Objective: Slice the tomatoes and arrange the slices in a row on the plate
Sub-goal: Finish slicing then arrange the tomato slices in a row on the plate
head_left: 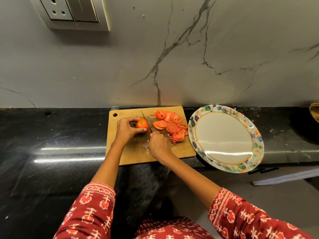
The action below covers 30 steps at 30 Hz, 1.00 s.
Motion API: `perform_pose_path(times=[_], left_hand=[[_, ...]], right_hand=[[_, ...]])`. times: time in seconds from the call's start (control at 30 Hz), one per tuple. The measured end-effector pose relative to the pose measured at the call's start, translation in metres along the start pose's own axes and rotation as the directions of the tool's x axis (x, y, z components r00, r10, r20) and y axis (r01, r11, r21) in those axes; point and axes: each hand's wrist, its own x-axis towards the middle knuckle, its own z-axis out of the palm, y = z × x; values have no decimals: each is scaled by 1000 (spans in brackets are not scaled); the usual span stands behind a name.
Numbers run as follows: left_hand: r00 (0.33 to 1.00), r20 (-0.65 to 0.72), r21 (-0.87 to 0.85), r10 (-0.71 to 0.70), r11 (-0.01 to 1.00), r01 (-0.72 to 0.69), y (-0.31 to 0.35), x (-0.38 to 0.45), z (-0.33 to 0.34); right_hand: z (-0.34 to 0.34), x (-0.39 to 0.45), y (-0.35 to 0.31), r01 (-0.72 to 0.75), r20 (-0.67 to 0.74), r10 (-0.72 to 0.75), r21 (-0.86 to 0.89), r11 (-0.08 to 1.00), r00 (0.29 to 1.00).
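Observation:
A wooden cutting board [134, 152] lies on the black counter. My left hand [126, 129] grips a whole red tomato [141, 124] on the board, stem scar facing up. My right hand [159, 145] holds a knife [146, 121] by its handle, and the blade stands against the tomato's right side. A pile of several tomato slices [171, 125] lies on the right part of the board. To the right of the board sits a white oval plate [224, 137] with a floral rim, holding nothing.
The black counter [60, 135] runs left and right, backed by a grey marble wall [172, 57]. A wall socket [72, 12] is at the top left. A dark round object [315, 114] sits at the far right edge. The plate overhangs the counter's front edge.

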Motion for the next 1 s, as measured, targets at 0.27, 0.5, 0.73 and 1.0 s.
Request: perform_pose_path(times=[0.27,0.5,0.73,1.0], left_hand=[[999,19,12,32,999,-32,2,-1,-3],[1000,14,-5,19,1000,-19,2,-3,-2],[1000,20,-34,14,999,-14,0,-3,-5],[1000,25,-12,8,1000,-8,2,-4,-5]], right_hand=[[-3,17,-8,-9,48,8,28,1000,999],[5,7,3,-19,71,16,48,999,997],[11,16,0,-17,99,15,13,1000,995],[13,24,-3,-5,121,9,-40,999,993]])
